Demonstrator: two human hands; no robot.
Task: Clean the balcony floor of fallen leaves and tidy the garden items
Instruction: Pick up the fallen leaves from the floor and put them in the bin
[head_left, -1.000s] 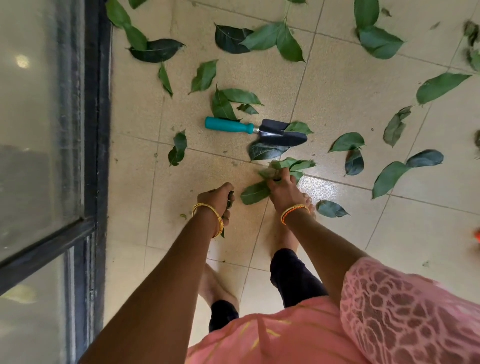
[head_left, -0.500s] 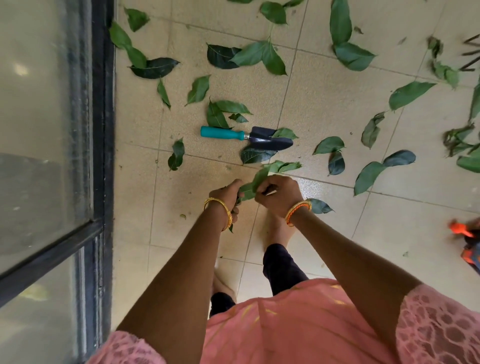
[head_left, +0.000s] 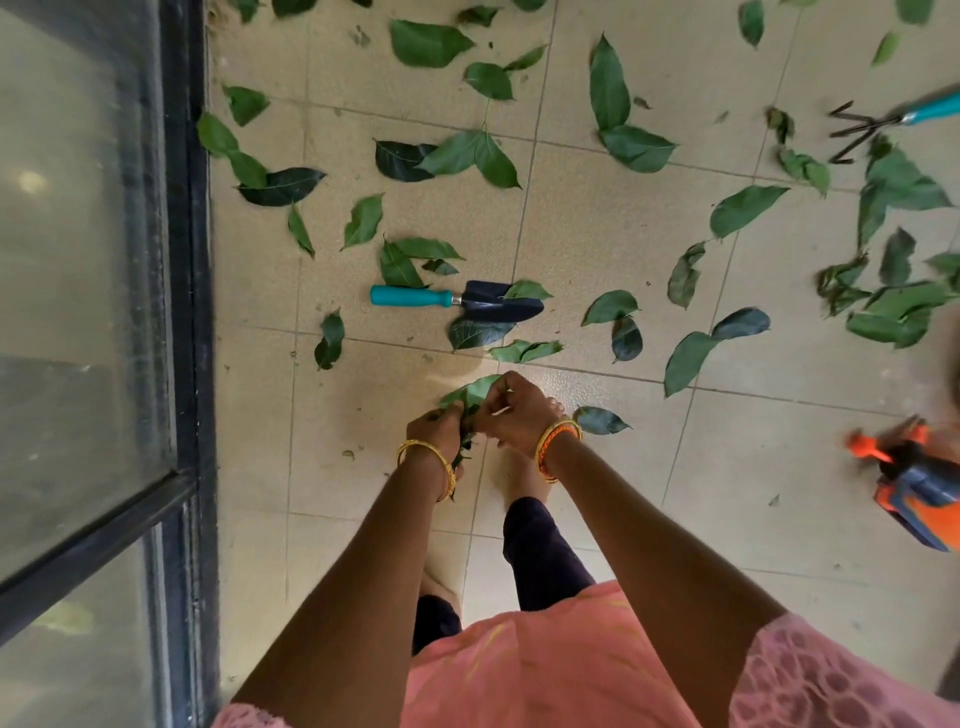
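From the head view, the person is bending over the tiled floor (head_left: 597, 244), the left hand (head_left: 434, 428) clutching a bunch of gathered leaves (head_left: 470, 397) while the right hand (head_left: 511, 410) is pinching one leaf into that bunch. Judging by the floor, the work is only beginning: many loose leaves (head_left: 631, 148) are lying scattered, and nothing is being tidied yet. The trowel (head_left: 457, 300) is lying flat just beyond the hands, its long axis running left-right, teal handle toward the window frame (head_left: 189, 260), blade pointing right. A hand rake (head_left: 878, 124) and a sprayer (head_left: 914, 483) are waiting at the right.
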